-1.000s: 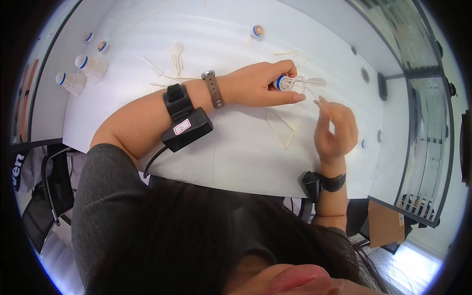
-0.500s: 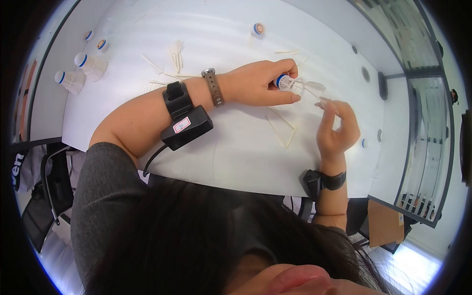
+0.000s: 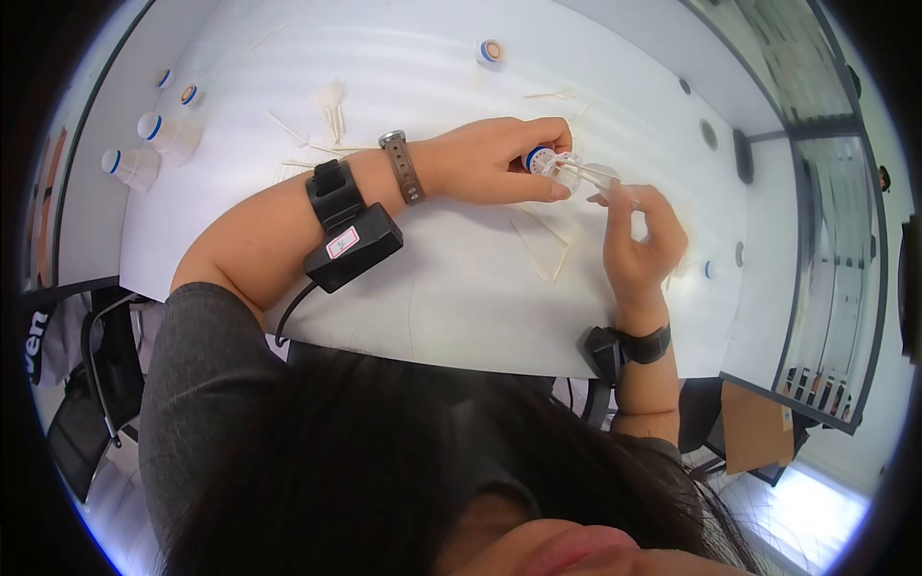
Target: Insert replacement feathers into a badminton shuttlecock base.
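Surface [image 3: 461, 298]: white, between pale side walls [image 3: 774, 216].
Framed panel [image 3: 826, 250]: see-through, dark-edged, far right.
Cardboard [image 3: 754, 427]: brown, beside the surface's near right corner.
Chair [image 3: 123, 328]: black, with a metal tube, lower left.

The left hand [image 3: 492, 161] hides the base of the blue-banded shuttlecock [image 3: 545, 161], whose feathers [image 3: 605, 175] blur near the right hand [image 3: 642, 235].

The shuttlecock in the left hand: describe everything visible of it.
This partly feathered shuttlecock has a blue band, a white face ringed with small holes, and a few thin, pale shafts with whitish vanes. Tipped sideways over the table, feathers toward picture right, it is gripped by the left hand, which hides its tip. The right hand is at the feathers' outer end; contact is hard to tell.
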`<state>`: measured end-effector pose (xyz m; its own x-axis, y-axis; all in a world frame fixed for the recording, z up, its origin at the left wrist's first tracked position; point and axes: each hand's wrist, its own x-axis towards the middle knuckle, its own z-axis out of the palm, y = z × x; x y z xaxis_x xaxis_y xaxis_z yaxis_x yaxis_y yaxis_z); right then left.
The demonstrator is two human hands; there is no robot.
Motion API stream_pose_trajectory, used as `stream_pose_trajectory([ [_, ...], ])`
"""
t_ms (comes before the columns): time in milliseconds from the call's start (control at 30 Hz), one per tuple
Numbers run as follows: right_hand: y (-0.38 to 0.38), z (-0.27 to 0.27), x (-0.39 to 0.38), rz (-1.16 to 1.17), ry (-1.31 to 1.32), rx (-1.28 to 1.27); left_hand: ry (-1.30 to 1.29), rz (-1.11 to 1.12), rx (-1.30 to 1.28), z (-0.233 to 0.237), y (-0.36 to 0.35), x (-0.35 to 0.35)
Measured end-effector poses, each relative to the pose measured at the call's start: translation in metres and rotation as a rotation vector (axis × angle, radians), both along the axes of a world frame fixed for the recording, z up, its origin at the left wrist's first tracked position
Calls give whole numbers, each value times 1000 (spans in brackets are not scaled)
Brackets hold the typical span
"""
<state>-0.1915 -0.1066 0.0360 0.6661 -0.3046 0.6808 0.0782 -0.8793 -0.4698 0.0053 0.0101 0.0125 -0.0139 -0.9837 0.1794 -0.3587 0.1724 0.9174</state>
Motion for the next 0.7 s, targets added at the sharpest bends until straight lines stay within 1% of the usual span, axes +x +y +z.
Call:
stream_pose_trajectory([
  [267, 5, 3, 1, -8, 64, -15, -6, -29, 43, 2, 1, 1],
  [533, 4, 2, 1, -2, 61, -36, -49, -29, 41, 4, 1, 1],
  [700, 6, 3, 1, 0, 87, -47, -21, -37, 43, 2, 1, 0],
])
